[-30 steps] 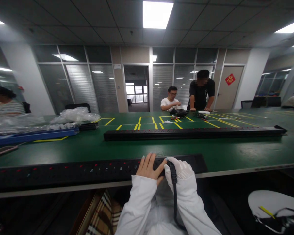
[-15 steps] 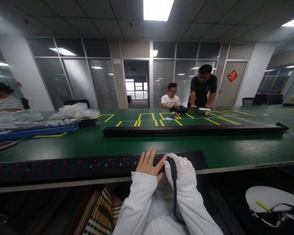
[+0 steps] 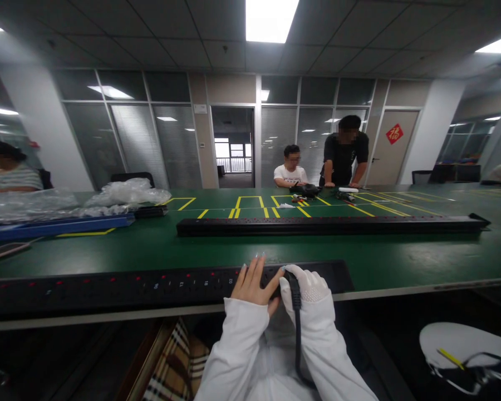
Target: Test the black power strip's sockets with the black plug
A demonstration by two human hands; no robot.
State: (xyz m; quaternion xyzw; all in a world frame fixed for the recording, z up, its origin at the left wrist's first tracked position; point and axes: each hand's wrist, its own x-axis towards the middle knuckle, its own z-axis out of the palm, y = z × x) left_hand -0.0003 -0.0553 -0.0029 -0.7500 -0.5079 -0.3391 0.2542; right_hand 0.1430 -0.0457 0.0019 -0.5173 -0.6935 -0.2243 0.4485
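Observation:
A long black socket strip (image 3: 121, 287) with small red marks lies along the near edge of the green table. Bare and with its fingers spread, my left hand (image 3: 253, 282) rests on the strip near its right end. Right beside it, my gloved right hand (image 3: 309, 287) is closed round a black cable plug (image 3: 294, 287) at the strip. The cable hangs from the plug down over my lap. The plug's front end and the spot beneath it are hidden by my fingers.
A second black strip (image 3: 334, 225) lies farther back. Plastic wrap (image 3: 127, 192), a blue profile (image 3: 58, 224) and a phone (image 3: 4, 252) are at the left. Two people are across the table (image 3: 217, 248); a white stool (image 3: 459, 340) stands low at the right.
The whole view has shifted slightly downward in the picture. Both hands keep nearly the same position on the strip, and the plug remains in my right hand.

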